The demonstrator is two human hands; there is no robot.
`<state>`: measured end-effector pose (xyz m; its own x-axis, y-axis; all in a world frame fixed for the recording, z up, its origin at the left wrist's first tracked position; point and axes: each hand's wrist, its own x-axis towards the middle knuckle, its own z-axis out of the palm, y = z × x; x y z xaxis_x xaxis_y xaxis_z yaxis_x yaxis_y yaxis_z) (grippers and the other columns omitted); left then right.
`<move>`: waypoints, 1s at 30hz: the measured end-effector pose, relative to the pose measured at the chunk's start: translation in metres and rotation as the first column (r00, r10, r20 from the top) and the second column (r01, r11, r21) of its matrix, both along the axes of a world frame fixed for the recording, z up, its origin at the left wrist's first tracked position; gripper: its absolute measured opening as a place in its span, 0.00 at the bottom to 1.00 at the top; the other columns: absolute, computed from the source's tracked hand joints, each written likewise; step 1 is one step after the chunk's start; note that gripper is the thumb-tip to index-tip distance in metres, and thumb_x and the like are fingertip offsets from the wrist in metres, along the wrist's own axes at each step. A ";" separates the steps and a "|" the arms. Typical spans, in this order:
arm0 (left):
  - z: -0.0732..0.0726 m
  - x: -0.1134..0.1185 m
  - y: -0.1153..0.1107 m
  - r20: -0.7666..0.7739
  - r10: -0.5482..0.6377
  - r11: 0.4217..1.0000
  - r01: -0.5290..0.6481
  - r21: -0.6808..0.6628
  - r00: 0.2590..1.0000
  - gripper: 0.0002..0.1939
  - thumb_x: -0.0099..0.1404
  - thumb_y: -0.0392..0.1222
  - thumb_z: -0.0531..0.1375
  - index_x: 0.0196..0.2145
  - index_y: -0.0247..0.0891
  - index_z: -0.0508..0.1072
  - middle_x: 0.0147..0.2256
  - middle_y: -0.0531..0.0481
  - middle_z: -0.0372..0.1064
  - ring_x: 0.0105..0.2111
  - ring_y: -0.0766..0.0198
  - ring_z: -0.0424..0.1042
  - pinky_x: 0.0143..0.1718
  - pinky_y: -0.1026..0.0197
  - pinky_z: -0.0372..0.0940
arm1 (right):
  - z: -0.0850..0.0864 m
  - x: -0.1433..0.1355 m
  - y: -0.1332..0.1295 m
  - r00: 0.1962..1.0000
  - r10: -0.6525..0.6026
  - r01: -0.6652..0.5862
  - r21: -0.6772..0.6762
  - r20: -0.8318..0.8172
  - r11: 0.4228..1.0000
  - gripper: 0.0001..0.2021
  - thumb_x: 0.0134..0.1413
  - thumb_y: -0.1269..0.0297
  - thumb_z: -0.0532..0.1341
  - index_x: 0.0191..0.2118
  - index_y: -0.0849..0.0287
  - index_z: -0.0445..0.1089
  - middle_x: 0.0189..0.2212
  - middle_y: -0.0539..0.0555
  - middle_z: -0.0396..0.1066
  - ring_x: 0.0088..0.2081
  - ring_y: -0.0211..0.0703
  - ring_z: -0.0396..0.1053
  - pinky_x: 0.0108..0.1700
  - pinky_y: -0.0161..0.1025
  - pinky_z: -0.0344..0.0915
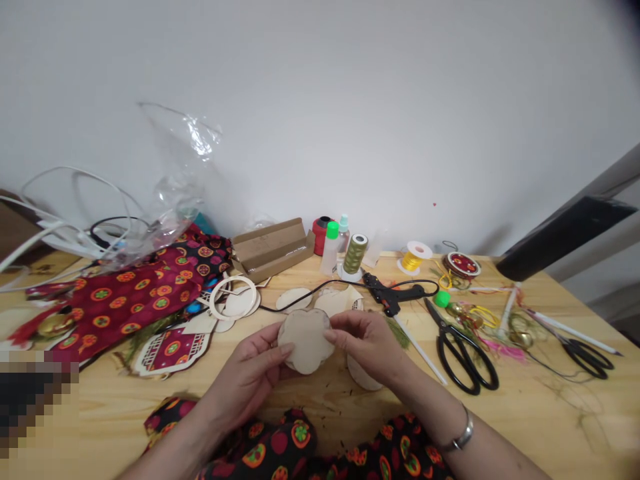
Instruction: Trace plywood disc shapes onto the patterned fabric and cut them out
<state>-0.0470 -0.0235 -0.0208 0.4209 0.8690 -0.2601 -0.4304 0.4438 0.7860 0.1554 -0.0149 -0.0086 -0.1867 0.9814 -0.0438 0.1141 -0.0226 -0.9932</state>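
A flat, scallop-edged wooden piece (306,341), pale and flower-shaped, is held up between both hands above the table. My left hand (253,360) grips its left side, thumb on the face and fingers behind. At the right edge, my right hand (363,340) pinches the rim between thumb and fingers. Under my right hand lies a pale round disc (363,375), partly covered. Behind the piece are more pale discs (293,298) and a black glue gun (393,293) with its cable. Dark patterned fabric (280,448) lies at the near edge.
At left are maroon patterned fabric (130,293), a wooden ring (233,298) and a fabric-backed lattice frame (173,350). An open cardboard box (275,252), bottles and thread spools (356,255) stand at the back. Black scissors (465,353), cords and another scissors (583,353) lie at right.
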 end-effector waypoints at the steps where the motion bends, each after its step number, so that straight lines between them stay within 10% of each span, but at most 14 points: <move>1: 0.000 0.000 0.000 0.003 -0.004 1.000 0.004 0.003 1.000 0.19 0.59 0.34 0.63 0.49 0.37 0.75 0.47 0.38 0.75 0.43 0.53 0.74 0.40 0.58 0.69 | -0.001 -0.001 0.000 1.000 0.005 -0.004 -0.014 0.009 1.000 0.11 0.45 0.59 0.65 0.32 0.62 0.76 0.28 0.53 0.76 0.28 0.40 0.69 0.33 0.37 0.65; 30: 0.002 0.010 -0.001 -0.060 0.114 0.991 -0.118 -0.070 0.992 0.13 0.59 0.42 0.64 0.41 0.35 0.79 0.40 0.40 0.78 0.41 0.54 0.75 0.43 0.57 0.68 | -0.001 -0.003 -0.002 0.966 -0.064 0.071 -0.018 0.251 0.997 0.07 0.44 0.70 0.65 0.33 0.61 0.76 0.22 0.49 0.73 0.25 0.39 0.67 0.31 0.36 0.63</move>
